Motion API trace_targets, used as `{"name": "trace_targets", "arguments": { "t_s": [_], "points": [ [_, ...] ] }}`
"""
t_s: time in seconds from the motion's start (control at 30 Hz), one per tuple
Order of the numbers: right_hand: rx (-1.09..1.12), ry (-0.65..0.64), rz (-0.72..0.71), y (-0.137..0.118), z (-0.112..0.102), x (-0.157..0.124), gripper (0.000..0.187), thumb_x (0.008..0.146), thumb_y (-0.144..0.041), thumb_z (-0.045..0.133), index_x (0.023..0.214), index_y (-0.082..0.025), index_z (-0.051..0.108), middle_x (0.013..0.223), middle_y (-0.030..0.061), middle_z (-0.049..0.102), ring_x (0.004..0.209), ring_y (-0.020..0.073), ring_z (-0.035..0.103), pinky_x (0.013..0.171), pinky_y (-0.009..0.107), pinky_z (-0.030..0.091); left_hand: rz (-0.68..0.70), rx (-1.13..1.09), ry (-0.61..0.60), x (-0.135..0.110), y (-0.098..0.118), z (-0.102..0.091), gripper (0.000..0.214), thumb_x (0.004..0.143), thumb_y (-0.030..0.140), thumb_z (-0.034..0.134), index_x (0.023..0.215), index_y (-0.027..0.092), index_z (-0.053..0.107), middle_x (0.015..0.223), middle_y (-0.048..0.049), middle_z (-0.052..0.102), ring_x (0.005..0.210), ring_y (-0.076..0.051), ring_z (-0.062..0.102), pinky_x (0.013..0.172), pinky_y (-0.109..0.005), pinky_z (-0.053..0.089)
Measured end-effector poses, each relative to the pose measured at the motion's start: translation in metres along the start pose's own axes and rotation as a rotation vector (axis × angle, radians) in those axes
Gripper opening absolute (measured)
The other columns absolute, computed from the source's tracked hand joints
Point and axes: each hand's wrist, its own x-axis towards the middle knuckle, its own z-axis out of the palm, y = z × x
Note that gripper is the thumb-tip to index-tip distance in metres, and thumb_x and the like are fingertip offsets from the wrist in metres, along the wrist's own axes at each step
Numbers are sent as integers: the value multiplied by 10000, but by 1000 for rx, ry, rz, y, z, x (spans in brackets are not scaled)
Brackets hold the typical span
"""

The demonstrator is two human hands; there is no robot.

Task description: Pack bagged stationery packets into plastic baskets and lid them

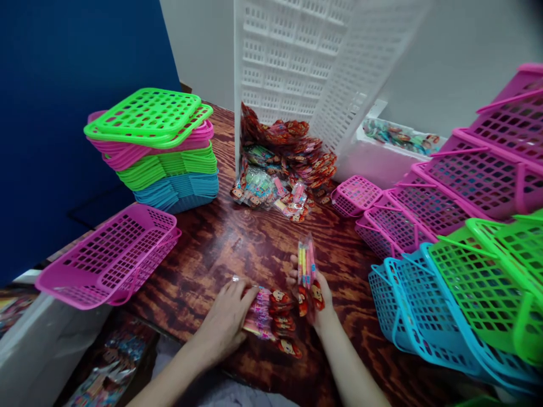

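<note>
My right hand is closed around a clear packet of yellow and pink sticks, held upright, with red-orange cartoon faces at its lower end. To its left, my left hand rests on a row of similar packets lying on the wooden table. Its fingers curl over the left ends of those packets, and their cartoon-face ends point right. Part of the row is hidden under the left hand.
A white perforated crate lies tipped at the back, with packets spilling out. Stacked baskets stand left, near a pink basket. Pink, blue and green baskets line the right. A white box of packets stands behind.
</note>
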Motion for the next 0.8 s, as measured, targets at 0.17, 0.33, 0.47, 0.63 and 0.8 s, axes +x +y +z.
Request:
{"name": "trace_targets", "arguments": {
  "t_s": [0.17,0.33,0.47,0.63,0.8],
  "points": [
    [116,-98,-50,9,-11,4,255,806,-324,650,1049,-247,643,817,8,602,570,99,477,475,182,466,4,15,4,0,0,2,737,669,72,544,1370,238,387,1292,-84,448,1221,-264,406,1085,-408,319],
    [132,-183,-46,11,-15,10,99,808,-305,643,832,-232,581,688,-30,443,506,89,337,427,168,391,19,14,17,0,-2,2,734,680,73,545,1375,238,374,1310,-83,446,1229,-263,407,1092,-408,317],
    [95,-164,-18,10,-9,5,166,809,-337,628,727,-218,546,631,-42,393,489,83,319,432,169,387,17,7,14,0,-1,1,734,686,84,550,1380,242,372,1311,-84,450,1229,-262,414,1088,-407,326],
    [46,62,0,9,0,-2,188,766,-404,657,775,-220,618,685,-8,562,551,121,502,502,233,484,18,18,16,0,-2,3,770,670,78,549,1397,235,354,1324,-94,440,1249,-265,404,1104,-416,315],
    [12,134,49,10,-1,-1,186,778,-377,666,713,-204,645,595,-16,584,512,124,555,479,223,492,10,26,11,0,-3,4,794,640,76,547,1392,243,354,1339,-92,431,1260,-264,399,1101,-411,320]
  ]
}}
